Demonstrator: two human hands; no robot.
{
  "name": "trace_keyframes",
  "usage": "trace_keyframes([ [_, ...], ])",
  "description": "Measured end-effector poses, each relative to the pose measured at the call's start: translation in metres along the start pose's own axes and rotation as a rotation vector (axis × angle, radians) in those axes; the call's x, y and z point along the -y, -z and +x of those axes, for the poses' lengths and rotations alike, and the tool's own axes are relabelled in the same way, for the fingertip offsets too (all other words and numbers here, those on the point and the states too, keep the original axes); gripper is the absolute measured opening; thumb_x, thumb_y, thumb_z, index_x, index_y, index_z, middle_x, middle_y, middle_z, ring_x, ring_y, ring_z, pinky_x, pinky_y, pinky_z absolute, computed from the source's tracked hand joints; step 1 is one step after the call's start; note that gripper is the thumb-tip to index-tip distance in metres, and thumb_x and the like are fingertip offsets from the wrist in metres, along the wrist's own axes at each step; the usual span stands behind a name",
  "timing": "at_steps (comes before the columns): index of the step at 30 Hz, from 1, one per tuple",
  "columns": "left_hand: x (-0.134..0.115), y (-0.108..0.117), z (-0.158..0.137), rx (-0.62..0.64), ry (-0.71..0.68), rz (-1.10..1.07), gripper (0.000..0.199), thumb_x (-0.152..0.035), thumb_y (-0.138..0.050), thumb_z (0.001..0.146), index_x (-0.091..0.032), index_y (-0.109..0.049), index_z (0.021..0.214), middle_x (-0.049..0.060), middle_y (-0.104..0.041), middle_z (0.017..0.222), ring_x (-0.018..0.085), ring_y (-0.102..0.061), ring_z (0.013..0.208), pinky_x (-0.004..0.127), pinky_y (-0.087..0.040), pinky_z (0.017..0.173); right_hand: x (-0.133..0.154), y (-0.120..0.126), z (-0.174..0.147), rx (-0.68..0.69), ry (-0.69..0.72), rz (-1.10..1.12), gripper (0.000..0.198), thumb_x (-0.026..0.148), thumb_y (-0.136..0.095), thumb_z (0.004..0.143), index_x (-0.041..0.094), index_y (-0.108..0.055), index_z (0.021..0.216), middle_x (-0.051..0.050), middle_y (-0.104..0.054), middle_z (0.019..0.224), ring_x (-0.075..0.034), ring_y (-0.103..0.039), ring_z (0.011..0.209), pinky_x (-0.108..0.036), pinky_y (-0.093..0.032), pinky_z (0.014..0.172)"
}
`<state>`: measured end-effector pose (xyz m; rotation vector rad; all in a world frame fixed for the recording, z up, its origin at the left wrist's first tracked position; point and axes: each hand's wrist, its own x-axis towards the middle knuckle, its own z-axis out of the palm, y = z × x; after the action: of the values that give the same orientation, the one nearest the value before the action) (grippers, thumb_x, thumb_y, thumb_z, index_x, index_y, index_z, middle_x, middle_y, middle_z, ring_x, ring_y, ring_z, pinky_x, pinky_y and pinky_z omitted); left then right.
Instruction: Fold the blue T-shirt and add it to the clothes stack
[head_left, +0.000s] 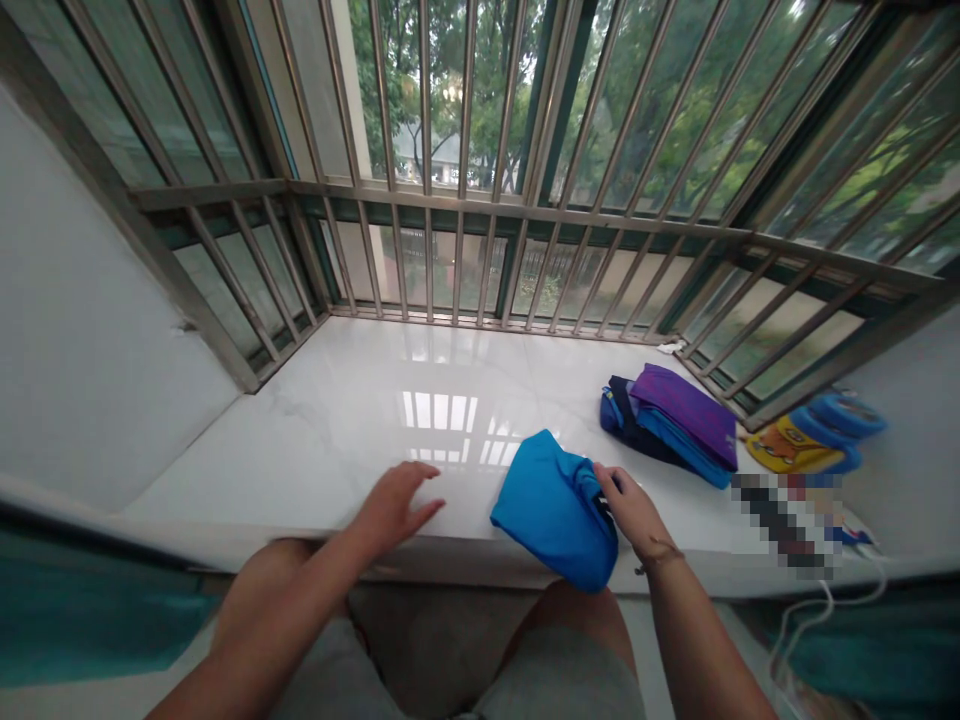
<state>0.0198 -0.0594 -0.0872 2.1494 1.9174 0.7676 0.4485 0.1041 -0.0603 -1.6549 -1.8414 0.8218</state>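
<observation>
A bright blue piece of clothing (551,510), bunched and partly folded, lies at the front edge of the white sill, its lower corner hanging over toward my knee. My right hand (626,505) pinches its gathered right side, where a small dark and white patch shows. To the left of the cloth, my left hand (403,505) hovers over the sill with thumb and fingers apart, holding nothing. A stack of folded clothes (679,420), purple on top with blue and dark navy layers under it, sits beyond my right hand.
The glossy white sill (360,400) runs back to a barred window (480,210). On the right stand a yellow and blue container (806,440), a blurred-out patch and a white cable (825,610). Teal curtains (90,610) hang at both sides.
</observation>
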Motion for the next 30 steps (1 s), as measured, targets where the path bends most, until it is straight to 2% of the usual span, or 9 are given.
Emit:
trace_keyframes([
  [2, -0.041, -0.024, 0.018, 0.121, -0.329, -0.032, 0.065, -0.050, -0.072, 0.098, -0.031, -0.055, 0.157, 0.011, -0.064, 0.156, 0.031, -0.059, 0.143, 0.045, -0.044, 0.121, 0.008, 0.002, 0.004, -0.073, -0.011, -0.114, 0.043, 0.068, -0.058, 0.089, 0.026, -0.057, 0.081, -0.001, -0.065, 0.066, -0.023, -0.063, 0.065, -0.033, -0.048, 0.065],
  [5, -0.076, -0.056, 0.045, 0.226, -0.547, -0.001, 0.048, -0.036, -0.069, 0.101, -0.036, -0.064, 0.150, 0.008, -0.066, 0.156, 0.031, -0.057, 0.148, 0.048, -0.043, 0.122, 0.027, 0.003, 0.001, -0.199, 0.146, -0.209, 0.027, 0.049, -0.062, 0.089, 0.027, -0.053, 0.077, -0.003, -0.065, 0.072, -0.024, -0.063, 0.070, -0.035, -0.050, 0.070],
  [8, -0.071, -0.078, 0.067, 0.211, -0.476, 0.018, 0.031, -0.024, -0.063, 0.103, -0.033, -0.077, 0.129, 0.006, -0.074, 0.144, 0.029, -0.065, 0.136, 0.047, -0.048, 0.116, 0.048, -0.004, -0.023, -0.176, 0.485, -0.154, 0.017, 0.029, -0.052, 0.098, 0.026, -0.057, 0.083, -0.008, -0.070, 0.094, -0.025, -0.069, 0.094, -0.038, -0.057, 0.088],
  [11, -0.048, -0.086, 0.082, 0.164, -0.363, 0.030, 0.034, -0.020, -0.065, 0.101, -0.034, -0.079, 0.128, 0.006, -0.072, 0.147, 0.029, -0.065, 0.135, 0.049, -0.049, 0.114, 0.059, -0.025, -0.060, 0.003, 0.760, -0.135, 0.023, 0.018, -0.046, 0.106, 0.026, -0.062, 0.092, -0.009, -0.071, 0.112, -0.023, -0.069, 0.114, -0.040, -0.057, 0.105],
  [16, -0.034, -0.075, 0.087, 0.182, -0.267, 0.044, 0.051, -0.011, -0.066, 0.091, -0.035, -0.078, 0.135, 0.009, -0.069, 0.151, 0.034, -0.061, 0.142, 0.057, -0.044, 0.121, 0.049, -0.074, -0.107, 0.307, 1.085, -0.211, 0.025, 0.010, -0.047, 0.106, 0.025, -0.065, 0.097, -0.006, -0.071, 0.112, -0.020, -0.067, 0.120, -0.051, -0.039, 0.131],
  [20, -0.053, -0.061, 0.084, 0.185, -0.259, 0.035, 0.052, -0.012, -0.068, 0.084, -0.027, -0.079, 0.132, 0.012, -0.063, 0.159, 0.040, -0.055, 0.147, 0.063, -0.038, 0.127, 0.041, -0.092, -0.117, 0.315, 0.993, -0.079, 0.024, 0.009, -0.047, 0.105, 0.025, -0.062, 0.096, -0.006, -0.071, 0.111, -0.019, -0.069, 0.111, -0.046, -0.047, 0.124],
  [24, -0.072, -0.061, 0.106, 0.172, -0.147, -0.202, 0.057, -0.013, -0.057, 0.089, -0.021, -0.069, 0.144, 0.014, -0.065, 0.155, 0.032, -0.058, 0.145, 0.052, -0.042, 0.128, 0.050, -0.083, -0.109, 0.110, 0.710, 0.152, 0.021, 0.014, -0.048, 0.105, 0.026, -0.058, 0.091, -0.009, -0.071, 0.116, -0.022, -0.069, 0.115, -0.038, -0.057, 0.106],
  [27, -0.078, -0.072, 0.145, 0.329, 0.017, -0.361, 0.068, -0.019, -0.060, 0.087, -0.016, -0.059, 0.155, 0.018, -0.061, 0.160, 0.032, -0.059, 0.145, 0.049, -0.045, 0.125, 0.060, -0.072, -0.097, -0.039, 0.578, 0.278, 0.022, 0.015, -0.049, 0.101, 0.026, -0.053, 0.083, -0.008, -0.070, 0.106, -0.022, -0.068, 0.109, -0.036, -0.056, 0.097],
  [30, -0.079, -0.086, 0.190, 0.521, -0.003, -0.420, 0.066, -0.027, -0.073, 0.077, -0.019, -0.069, 0.143, 0.014, -0.074, 0.142, 0.032, -0.071, 0.128, 0.041, -0.057, 0.110, 0.066, -0.067, -0.089, -0.060, 0.504, 0.330, 0.019, 0.014, -0.051, 0.095, 0.026, -0.051, 0.081, -0.006, -0.068, 0.099, -0.022, -0.068, 0.103, -0.036, -0.055, 0.095],
])
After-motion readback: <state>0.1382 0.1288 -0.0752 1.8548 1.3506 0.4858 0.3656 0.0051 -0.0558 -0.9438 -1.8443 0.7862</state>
